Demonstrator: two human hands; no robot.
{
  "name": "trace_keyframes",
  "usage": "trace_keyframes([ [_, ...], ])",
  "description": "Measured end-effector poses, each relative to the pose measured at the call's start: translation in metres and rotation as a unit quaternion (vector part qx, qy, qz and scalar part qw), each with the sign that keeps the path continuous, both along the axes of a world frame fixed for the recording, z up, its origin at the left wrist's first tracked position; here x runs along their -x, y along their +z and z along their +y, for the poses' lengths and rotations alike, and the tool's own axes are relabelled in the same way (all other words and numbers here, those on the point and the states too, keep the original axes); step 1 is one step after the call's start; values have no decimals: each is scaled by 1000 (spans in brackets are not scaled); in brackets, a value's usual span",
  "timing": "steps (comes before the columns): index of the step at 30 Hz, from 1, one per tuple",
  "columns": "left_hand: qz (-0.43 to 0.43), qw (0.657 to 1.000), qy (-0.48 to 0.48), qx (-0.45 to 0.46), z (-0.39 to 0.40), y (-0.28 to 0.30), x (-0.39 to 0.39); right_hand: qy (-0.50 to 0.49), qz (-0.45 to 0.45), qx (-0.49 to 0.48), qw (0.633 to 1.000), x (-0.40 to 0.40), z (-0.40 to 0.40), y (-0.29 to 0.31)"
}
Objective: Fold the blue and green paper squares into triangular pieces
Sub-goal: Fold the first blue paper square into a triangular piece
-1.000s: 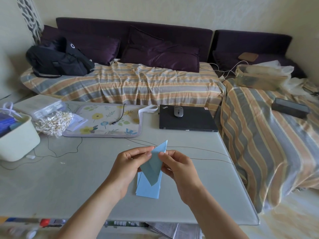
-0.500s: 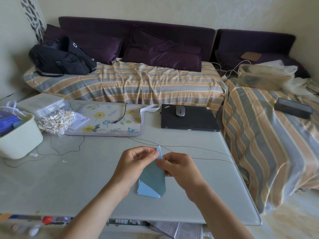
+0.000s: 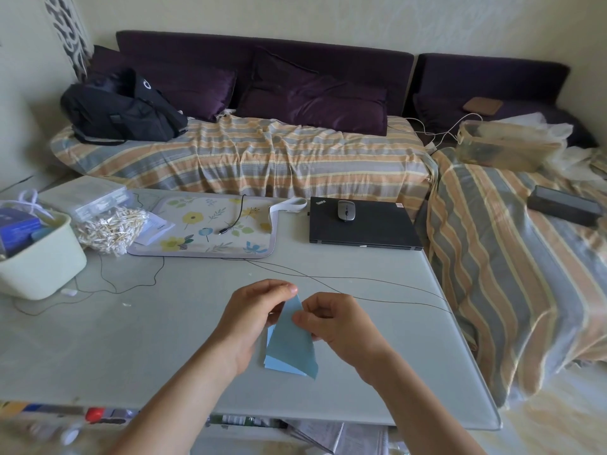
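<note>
The folded blue paper (image 3: 290,339) hangs in the air just above the tabletop (image 3: 131,339), held between both hands, with its long axis running from a narrow tip at the far end to a wide edge nearest the person. The left hand (image 3: 254,318) pinches that tip between thumb and fingertips, fingers curled around it. The right hand (image 3: 335,323) pinches the right edge a little lower, fingers likewise curled on the paper. So the paper lies between the hands, equally near to both. Beneath it, lighter blue sheets (image 3: 279,365) rest flat on the tabletop. No green paper shows.
</note>
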State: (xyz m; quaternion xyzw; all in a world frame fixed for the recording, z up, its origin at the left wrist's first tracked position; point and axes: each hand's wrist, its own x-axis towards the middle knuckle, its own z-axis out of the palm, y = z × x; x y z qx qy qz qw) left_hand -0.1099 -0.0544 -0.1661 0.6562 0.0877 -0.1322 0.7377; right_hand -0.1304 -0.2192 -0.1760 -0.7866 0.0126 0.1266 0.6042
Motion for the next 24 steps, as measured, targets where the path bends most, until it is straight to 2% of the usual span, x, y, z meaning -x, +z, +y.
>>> trace_keyframes([
  [4, 37, 999, 22, 35, 2, 2, -1, 16, 6, 12, 1000, 2, 2, -1],
  [8, 21, 1000, 9, 10, 2, -1, 0, -6, 4, 11, 1000, 1, 1, -3],
  [13, -30, 998, -10, -56, -1, -4, 5, -92, 14, -51, 994, -2, -7, 1],
  [16, -42, 997, -19, -54, -2, -6, 6, -117, 20, -83, 989, -3, -11, 3],
  [21, -28, 999, -25, -37, -2, -3, 6, -140, 20, -93, 986, -3, -9, 2],
  [24, -5, 999, -35, -38, -4, -3, 8, -168, 27, -134, 976, -3, -9, 2],
])
